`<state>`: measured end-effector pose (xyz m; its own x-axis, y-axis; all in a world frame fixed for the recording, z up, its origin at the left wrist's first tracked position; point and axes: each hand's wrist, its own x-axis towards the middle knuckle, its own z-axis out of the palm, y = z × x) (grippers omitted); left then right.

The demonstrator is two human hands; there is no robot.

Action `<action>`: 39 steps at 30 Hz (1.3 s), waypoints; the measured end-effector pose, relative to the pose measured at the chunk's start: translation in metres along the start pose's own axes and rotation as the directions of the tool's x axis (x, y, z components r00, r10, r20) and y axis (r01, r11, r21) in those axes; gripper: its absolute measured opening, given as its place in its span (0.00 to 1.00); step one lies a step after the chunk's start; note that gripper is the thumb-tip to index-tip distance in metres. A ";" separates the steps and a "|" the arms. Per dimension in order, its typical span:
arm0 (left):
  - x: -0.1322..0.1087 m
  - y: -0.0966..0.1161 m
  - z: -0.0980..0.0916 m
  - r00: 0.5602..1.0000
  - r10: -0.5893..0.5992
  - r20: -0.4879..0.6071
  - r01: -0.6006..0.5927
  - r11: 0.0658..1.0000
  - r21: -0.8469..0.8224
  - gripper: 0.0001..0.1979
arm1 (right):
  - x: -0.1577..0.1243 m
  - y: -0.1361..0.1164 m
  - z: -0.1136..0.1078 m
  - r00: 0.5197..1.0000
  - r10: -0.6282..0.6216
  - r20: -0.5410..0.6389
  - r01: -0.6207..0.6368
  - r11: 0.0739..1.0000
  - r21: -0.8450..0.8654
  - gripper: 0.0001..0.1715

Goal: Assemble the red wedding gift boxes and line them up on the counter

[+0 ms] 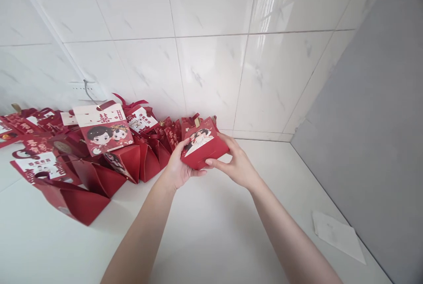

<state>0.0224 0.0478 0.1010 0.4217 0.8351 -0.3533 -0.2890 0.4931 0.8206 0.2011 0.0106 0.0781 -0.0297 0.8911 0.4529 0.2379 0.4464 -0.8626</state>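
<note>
Both of my hands hold a red gift box [207, 148] with a printed picture of a couple, tilted above the white table. My left hand [178, 167] supports its left side and underside, fingers curled beneath. On the right edge, my right hand [239, 162] has its thumb on the lower front and its fingers behind the box, partly hidden. To the left of my left hand stand several similar red gift boxes [153, 158] with ribbons. A card with two cartoon faces [105, 127] sits among them.
White marbled tiles [211, 72] cover the wall behind the table [211, 231]. A grey panel [370, 112] rises along the right edge. A white folded paper [339, 235] lies near it. At the back left, a cable [87, 90] hangs from a wall socket.
</note>
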 end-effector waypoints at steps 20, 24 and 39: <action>-0.017 0.010 -0.023 0.983 0.099 0.156 -0.173 0.784 0.596 0.45 | 0.006 0.002 -0.030 0.981 0.107 0.160 -0.154 0.934 0.323 0.51; -0.011 0.010 -0.042 0.985 0.084 0.149 -0.167 0.665 0.728 0.42 | 0.006 0.019 -0.033 0.959 0.129 0.254 -0.136 0.991 0.009 0.24; -0.003 0.001 -0.015 0.886 0.234 0.401 -0.455 0.263 0.851 0.10 | -0.002 -0.007 -0.012 0.854 -0.229 0.468 0.346 0.921 -0.180 0.27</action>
<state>0.0082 0.0498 0.0966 0.6506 0.7571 0.0595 0.4636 -0.4579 0.7586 0.2108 0.0045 0.0862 -0.5339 0.6967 0.4791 0.3839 0.7046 -0.5968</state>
